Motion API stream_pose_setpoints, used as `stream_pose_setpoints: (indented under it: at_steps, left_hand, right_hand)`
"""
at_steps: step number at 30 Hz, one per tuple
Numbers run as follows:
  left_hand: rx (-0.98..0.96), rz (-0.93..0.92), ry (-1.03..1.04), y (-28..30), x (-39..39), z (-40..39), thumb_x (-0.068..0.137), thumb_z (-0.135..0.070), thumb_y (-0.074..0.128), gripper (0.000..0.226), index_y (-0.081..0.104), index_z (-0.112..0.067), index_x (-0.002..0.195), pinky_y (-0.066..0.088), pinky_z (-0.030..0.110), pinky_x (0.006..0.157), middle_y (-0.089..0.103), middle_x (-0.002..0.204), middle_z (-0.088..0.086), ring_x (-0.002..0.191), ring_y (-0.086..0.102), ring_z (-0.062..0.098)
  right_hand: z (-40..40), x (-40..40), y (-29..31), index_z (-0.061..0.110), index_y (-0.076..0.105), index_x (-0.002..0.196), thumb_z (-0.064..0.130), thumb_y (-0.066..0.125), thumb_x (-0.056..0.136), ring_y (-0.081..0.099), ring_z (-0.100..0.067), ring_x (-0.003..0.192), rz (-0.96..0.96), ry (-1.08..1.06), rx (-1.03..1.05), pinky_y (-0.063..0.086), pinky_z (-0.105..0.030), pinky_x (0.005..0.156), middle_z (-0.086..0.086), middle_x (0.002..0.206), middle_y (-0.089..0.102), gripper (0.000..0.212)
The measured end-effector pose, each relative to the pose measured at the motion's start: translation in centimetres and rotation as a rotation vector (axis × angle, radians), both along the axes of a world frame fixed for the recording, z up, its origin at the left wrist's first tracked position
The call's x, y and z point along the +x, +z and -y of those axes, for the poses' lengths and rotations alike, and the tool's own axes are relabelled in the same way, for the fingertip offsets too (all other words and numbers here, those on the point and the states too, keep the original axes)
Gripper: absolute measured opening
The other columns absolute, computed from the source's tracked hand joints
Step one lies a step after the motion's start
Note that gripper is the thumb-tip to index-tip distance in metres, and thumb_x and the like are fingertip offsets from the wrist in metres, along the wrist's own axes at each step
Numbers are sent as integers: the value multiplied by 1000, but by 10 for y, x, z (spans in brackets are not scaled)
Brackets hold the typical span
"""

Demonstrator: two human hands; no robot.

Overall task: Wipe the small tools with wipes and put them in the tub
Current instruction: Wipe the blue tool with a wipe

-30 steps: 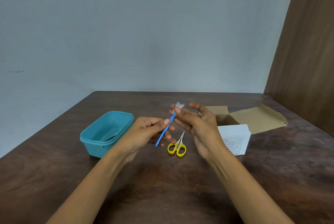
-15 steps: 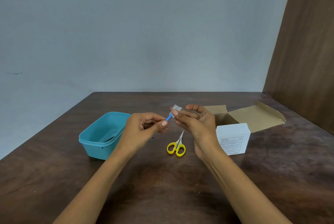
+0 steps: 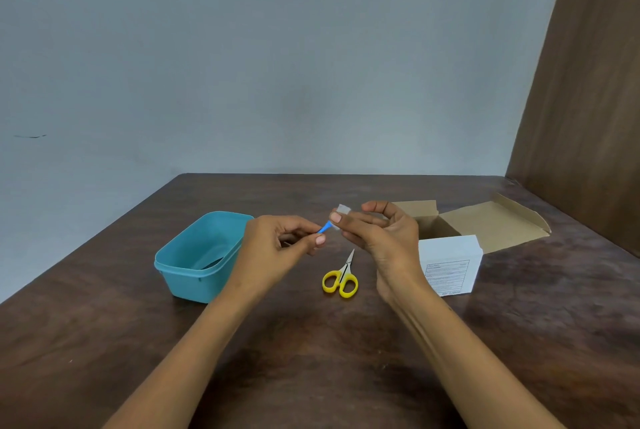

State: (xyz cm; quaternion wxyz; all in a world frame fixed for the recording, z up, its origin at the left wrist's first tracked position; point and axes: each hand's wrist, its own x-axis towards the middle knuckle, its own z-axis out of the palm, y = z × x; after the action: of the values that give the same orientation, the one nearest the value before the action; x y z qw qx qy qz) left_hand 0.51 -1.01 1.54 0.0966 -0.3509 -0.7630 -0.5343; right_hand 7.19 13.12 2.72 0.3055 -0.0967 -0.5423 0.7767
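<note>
Far left on the dark wooden table (image 3: pixel 104 342): teal tub (image 3: pixel 199 257), open top, long axis running away from the camera. A dark slim item lies on its floor; identity cannot be told.

Just right of the tub, raised above the table: left hand (image 3: pixel 277 248), fingers curled in, thumb and forefinger pinched narrow on a blue tool (image 3: pixel 325 228). Only a short blue length shows between the two hands; the rest is hidden in the left fist.

The tool's far end runs into a small white wipe (image 3: pixel 341 215), folded around it. Right hand (image 3: pixel 381 234) holds the wipe, thumb and forefinger closed on it; remaining fingers loosely bent, the uppermost arched clear above the wipe. Palm faces left, toward the other hand. Hands nearly touch at the tool.

Below and between the hands, flat on the table: yellow-handled scissors (image 3: pixel 341 278), blades shut, tips pointing away from the camera, handles nearest. Not touched by either hand.

Right of the right wrist: white box (image 3: pixel 450 266) with printed label on its near face, standing on the table. Behind it, touching or nearly so: open cardboard box (image 3: pixel 485 224), flaps spread out, interior in shadow.
</note>
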Motion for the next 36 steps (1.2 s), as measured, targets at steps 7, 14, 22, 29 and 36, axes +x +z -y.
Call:
stream_pose_setpoints:
  at_steps: [7,14,22,29,36]
  left_hand:
    - [-136,-296,122,-5,-5,3,80,-21,73,13,77,-22,92,53,15,64,74,80,-11,73,67,2]
    - [-146,-393,126,-6,-6,3,81,-20,73,14,76,-23,94,53,19,66,74,83,-10,74,65,2]
    - [-181,-473,139,-7,-8,4,81,-16,72,16,76,-19,96,52,21,61,74,82,-6,69,64,5]
    - [-130,-468,98,-7,-8,4,83,-22,68,13,75,-20,94,49,21,61,74,81,-8,70,64,7]
    - [-136,-482,111,-7,-8,4,82,-17,71,14,76,-18,95,49,20,62,75,83,-7,72,65,6]
  right_hand:
    - [-1,-1,-3,8,52,97,2,81,65,71,-22,79,83,84,34,59,-26,68,-17,85,73,44]
    - [-4,-2,-5,13,52,83,5,89,52,72,-24,75,97,-7,107,57,-34,73,-13,76,74,48]
    - [-3,-2,-3,13,54,87,3,81,65,71,-26,81,88,51,108,57,-35,79,-16,84,73,36]
    - [-5,1,1,11,50,85,-3,82,61,72,-27,76,50,35,30,58,-30,70,-20,82,72,42]
    - [-6,3,3,10,53,86,-2,82,61,72,-24,74,87,23,24,58,-25,64,-19,82,72,41]
